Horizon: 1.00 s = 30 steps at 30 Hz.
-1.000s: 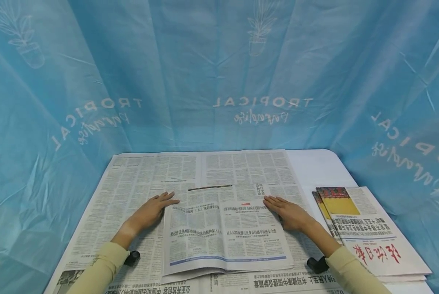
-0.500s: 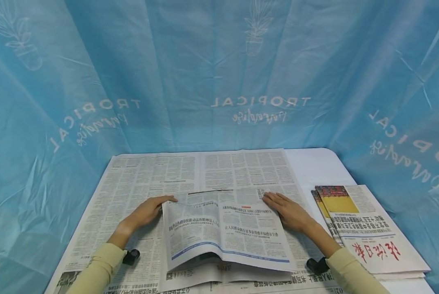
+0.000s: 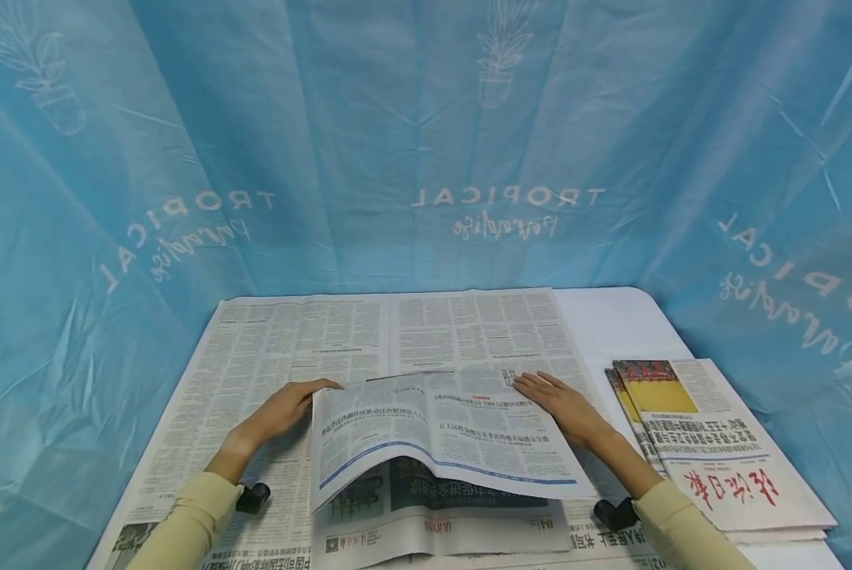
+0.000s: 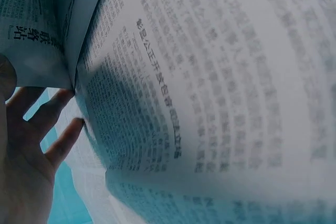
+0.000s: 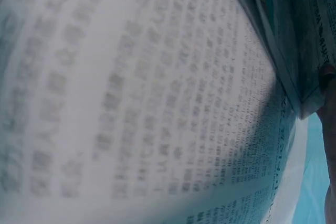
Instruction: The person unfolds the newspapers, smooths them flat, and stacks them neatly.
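Note:
A folded newspaper [image 3: 440, 427] lies over spread newspaper sheets, its near edge arched up. Beneath that raised edge, inner pages with a dark printed panel [image 3: 462, 483] show. My left hand [image 3: 283, 412] grips its far left corner. In the left wrist view, the thumb [image 4: 6, 80] is on one side of the paper and the fingers [image 4: 65, 137] on the other. My right hand [image 3: 561, 408] holds the right side near the far corner, fingers extended over the top. The right wrist view has that thumb [image 5: 326, 77] against the paper; its other fingers are hidden there.
Open newspaper sheets [image 3: 312, 332] cover most of the white table [image 3: 604, 317]. A stack of folded newspapers [image 3: 718, 435] with red lettering lies at the right. A blue curtain [image 3: 426, 142] hangs behind and along both sides.
The folded newspaper's near edge has risen and bowed upward, away from the pages below, uncovering the dark printed panel. Both hands stay near the far corners; the left fingers have drawn closer together.

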Each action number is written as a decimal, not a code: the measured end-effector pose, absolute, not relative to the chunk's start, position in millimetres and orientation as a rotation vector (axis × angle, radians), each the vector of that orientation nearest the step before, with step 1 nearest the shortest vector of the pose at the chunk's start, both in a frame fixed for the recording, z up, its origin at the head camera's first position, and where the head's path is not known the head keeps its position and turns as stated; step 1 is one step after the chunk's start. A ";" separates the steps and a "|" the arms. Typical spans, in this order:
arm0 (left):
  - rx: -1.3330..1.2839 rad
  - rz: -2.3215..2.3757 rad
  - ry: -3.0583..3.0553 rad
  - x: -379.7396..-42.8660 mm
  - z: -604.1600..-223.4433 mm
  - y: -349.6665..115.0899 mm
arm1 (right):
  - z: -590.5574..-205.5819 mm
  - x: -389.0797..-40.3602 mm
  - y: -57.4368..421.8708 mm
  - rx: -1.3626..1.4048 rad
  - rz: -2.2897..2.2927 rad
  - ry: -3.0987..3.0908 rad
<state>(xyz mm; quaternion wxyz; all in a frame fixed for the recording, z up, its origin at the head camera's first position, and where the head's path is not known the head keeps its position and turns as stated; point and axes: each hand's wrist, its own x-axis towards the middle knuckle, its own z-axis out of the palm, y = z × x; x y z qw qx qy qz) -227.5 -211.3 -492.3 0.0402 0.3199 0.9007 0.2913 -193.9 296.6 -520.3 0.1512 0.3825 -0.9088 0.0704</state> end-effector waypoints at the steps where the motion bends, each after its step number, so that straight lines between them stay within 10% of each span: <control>1: 0.983 0.889 2.758 -227.2 -491.4 -211.7 | -520.1 -193.1 296.3 1.081 0.257 -2.637; 30: 0.864 1.162 2.752 -225.6 -493.7 -213.0 | -482.1 -188.8 273.2 0.528 1.302 -2.582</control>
